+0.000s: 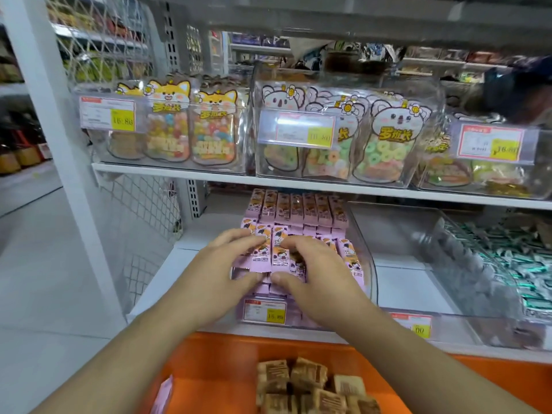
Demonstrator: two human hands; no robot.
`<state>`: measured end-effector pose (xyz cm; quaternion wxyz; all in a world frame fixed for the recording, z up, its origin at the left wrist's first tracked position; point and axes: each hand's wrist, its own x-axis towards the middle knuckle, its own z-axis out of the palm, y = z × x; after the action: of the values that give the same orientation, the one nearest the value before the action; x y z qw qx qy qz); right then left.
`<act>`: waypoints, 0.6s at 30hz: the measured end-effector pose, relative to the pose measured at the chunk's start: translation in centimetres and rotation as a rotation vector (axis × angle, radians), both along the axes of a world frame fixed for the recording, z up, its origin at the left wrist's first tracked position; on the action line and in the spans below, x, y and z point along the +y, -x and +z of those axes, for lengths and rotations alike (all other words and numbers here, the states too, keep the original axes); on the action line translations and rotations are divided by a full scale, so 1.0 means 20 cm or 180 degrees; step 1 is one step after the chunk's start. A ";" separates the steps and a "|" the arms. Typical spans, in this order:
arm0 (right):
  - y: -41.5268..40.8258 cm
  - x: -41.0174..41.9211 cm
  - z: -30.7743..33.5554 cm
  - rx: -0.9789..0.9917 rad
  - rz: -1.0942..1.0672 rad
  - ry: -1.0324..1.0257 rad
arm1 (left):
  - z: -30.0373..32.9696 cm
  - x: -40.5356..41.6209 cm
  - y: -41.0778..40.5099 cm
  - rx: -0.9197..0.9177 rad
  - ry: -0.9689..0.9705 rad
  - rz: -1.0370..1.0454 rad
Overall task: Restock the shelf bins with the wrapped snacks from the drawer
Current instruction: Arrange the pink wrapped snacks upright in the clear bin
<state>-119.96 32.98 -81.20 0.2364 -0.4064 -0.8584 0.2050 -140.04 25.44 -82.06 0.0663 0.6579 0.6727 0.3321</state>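
Pressing in from both sides, the person's left hand [230, 258] and right hand [301, 264] grip a row of small pink foil-wrapped snack packets [279, 259] between curled fingers and thumbs, holding it over the clear plastic shelf bin [369, 264] on the lower white shelf [167, 282]. That bin already holds several neat rows of the same pink packets, standing upright and touching one another, and the held row sits on top of the front rows. A red-and-yellow price label [264, 310] is fixed to the bin's front wall.

Below the shelf edge lies the open orange drawer [209, 369], with a cluster of brown wrapped snack squares [313, 386] and one loose pink packet [162, 394] near its left side. To the right stands a second clear bin that looks nearly bare [397, 243], and beyond it a bin of green-and-silver wrapped sweets [507, 264].

The packets look light and slightly crushable, and their glossy wrappers are probably slippery, so a row held only by end pressure could buckle in the middle and spill. Squeezing evenly on the two outer packets, with thumbs under the front edge for support, seems the safest hold. A gentle grip should do, since hard pressure could dent the contents or crease the wrappers.
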 end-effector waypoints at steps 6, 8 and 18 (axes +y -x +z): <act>0.00 0.00 -0.02 -0.0167 0.0076 -0.0386 | 0.00 -0.01 -0.01 -0.0030 0.0016 -0.0064; 0.00 0.00 -0.03 -0.0213 0.0095 -0.0453 | 0.00 0.00 -0.01 0.0077 -0.0008 -0.0013; -0.02 -0.01 -0.05 -0.0543 0.0091 -0.0576 | -0.01 0.01 -0.02 0.0208 -0.0126 0.0056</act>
<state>-119.49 32.88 -82.17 0.1954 -0.3871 -0.8961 0.0948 -139.56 25.64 -82.34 0.0283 0.6637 0.6735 0.3243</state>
